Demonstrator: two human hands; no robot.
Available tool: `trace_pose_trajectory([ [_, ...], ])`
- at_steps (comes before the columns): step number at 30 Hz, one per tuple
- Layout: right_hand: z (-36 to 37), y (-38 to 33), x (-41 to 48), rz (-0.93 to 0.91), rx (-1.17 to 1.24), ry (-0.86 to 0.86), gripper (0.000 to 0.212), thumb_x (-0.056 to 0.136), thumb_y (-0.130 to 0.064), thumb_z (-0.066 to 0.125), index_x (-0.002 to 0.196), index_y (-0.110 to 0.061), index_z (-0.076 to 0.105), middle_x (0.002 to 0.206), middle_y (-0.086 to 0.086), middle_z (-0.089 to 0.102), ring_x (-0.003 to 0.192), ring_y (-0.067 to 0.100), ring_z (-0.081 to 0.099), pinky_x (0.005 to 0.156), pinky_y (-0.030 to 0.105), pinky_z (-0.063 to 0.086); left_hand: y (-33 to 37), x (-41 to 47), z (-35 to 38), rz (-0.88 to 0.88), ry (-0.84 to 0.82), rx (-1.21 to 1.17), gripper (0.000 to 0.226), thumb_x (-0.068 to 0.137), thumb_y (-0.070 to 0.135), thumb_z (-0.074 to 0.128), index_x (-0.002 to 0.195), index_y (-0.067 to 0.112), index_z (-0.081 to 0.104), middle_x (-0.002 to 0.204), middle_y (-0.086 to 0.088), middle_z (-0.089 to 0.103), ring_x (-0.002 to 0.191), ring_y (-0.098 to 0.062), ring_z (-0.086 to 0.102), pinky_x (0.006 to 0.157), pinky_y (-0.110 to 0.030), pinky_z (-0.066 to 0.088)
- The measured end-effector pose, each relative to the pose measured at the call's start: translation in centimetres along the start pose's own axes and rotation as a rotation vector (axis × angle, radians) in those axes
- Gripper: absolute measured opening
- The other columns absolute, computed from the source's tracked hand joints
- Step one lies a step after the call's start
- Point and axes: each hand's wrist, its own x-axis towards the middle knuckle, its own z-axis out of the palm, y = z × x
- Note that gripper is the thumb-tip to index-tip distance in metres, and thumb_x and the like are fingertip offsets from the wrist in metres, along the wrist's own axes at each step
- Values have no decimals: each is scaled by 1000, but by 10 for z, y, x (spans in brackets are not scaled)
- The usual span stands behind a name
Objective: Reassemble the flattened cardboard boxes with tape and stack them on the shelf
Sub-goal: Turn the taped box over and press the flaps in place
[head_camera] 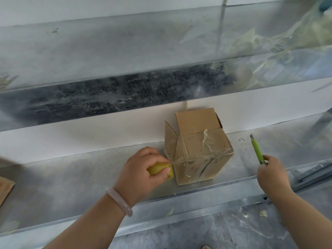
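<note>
A grey metal shelf (71,186) runs left to right against a white wall (89,139). An upper shelf (107,56) of the same metal is above it, with crumpled clear plastic (269,42) at its right end. Below the front edge is a grey marbled floor (233,230). A cardboard piece (5,187) lies at the shelf's left edge.

The box (201,159) stands right of the shelf's middle and fills most of the depth from back edge to front edge. It is small, brown and worn. The back flap stands up, the left flap is open, and clear tape (206,141) lies wrinkled over the top and front. Dark marks and small print are on the sides – too small to read.

The left hand (142,169), with a pale bracelet (119,201) on the wrist, grips a yellow tape roll (158,168) just beside the box's left corner; a strand is stretched from roll to box. The right hand (273,175), near the front edge and apart from the box, holds a green cutter (256,150) w/ the tip pointing to the back.
</note>
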Motion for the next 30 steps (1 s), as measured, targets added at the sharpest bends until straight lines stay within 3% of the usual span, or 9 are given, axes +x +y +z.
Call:
trace_pose_trajectory([
  [4, -21, -33, -68, -179, 342, -4, 26, 102, -19, 38, 122, -19, 55, 79, 8, 57, 63, 26, 49, 54, 41, 45, 1, 1, -1, -10, 2, 11, 16, 78, 42, 64, 84, 31, 74, 91, 23, 55, 89, 4, 54, 75, -1, 37],
  [8, -39, -67, -130, -537, 187, -148, 8, 93, -34, 48, 94, -38, 55, 67, -2, 60, 56, 13, 54, 50, 30, 45, 3, 1, 1, -24, 10, 6, 5, 80, 29, 73, 84, 30, 75, 91, 22, 55, 89, 1, 55, 74, -3, 37],
  [11, -36, -74, -154, -672, 13, -310, 15, 94, -37, 48, 104, -48, 48, 68, -5, 60, 60, 9, 54, 52, 27, 43, 4, 1, 1, -60, 15, -5, 5, 81, 31, 72, 84, 30, 76, 91, 21, 55, 90, 0, 54, 73, -6, 37],
  [13, -29, -75, -166, -746, -55, -295, 37, 97, -32, 51, 122, -58, 43, 61, -11, 49, 58, 7, 50, 52, 24, 40, 4, 0, 1, -67, 26, -11, 12, 80, 38, 68, 84, 30, 76, 91, 22, 55, 90, -1, 54, 73, -8, 38],
  [18, -14, -81, -181, -846, -145, -293, 60, 98, -29, 45, 144, -58, 19, 69, -12, 42, 64, 15, 50, 57, 29, 43, 4, 2, 0, -54, 37, 3, 15, 80, 40, 65, 84, 30, 76, 92, 21, 54, 89, 1, 54, 74, -5, 35],
  [24, -3, -81, -189, -871, -292, -186, 60, 86, -35, 39, 146, -33, 38, 61, -9, 44, 41, 15, 47, 32, 27, 37, 10, 4, 2, -78, 74, 23, 9, 81, 33, 68, 80, 28, 76, 92, 19, 53, 87, 0, 55, 72, -9, 36],
  [25, -2, -84, -191, -891, -327, -202, 62, 88, -32, 41, 149, -34, 32, 64, -9, 43, 44, 15, 48, 35, 27, 38, 11, 4, 2, -78, 76, 19, 10, 82, 33, 68, 80, 28, 76, 93, 19, 52, 87, 0, 54, 72, -9, 37],
  [28, -2, -87, -192, -829, -328, -233, 66, 103, -29, 31, 141, -39, -21, 87, -5, 36, 71, 17, 46, 61, 29, 41, 15, 4, 2, -92, 80, 40, 8, 83, 30, 70, 80, 26, 77, 95, 19, 50, 87, 1, 53, 71, -8, 35],
  [30, -5, -93, -196, -750, -446, -287, 65, 105, -29, 27, 135, -36, -29, 93, -4, 34, 77, 19, 42, 65, 29, 38, 18, 4, 2, -126, 100, 62, 9, 83, 30, 70, 80, 25, 77, 96, 19, 48, 87, 0, 52, 70, -8, 36],
])
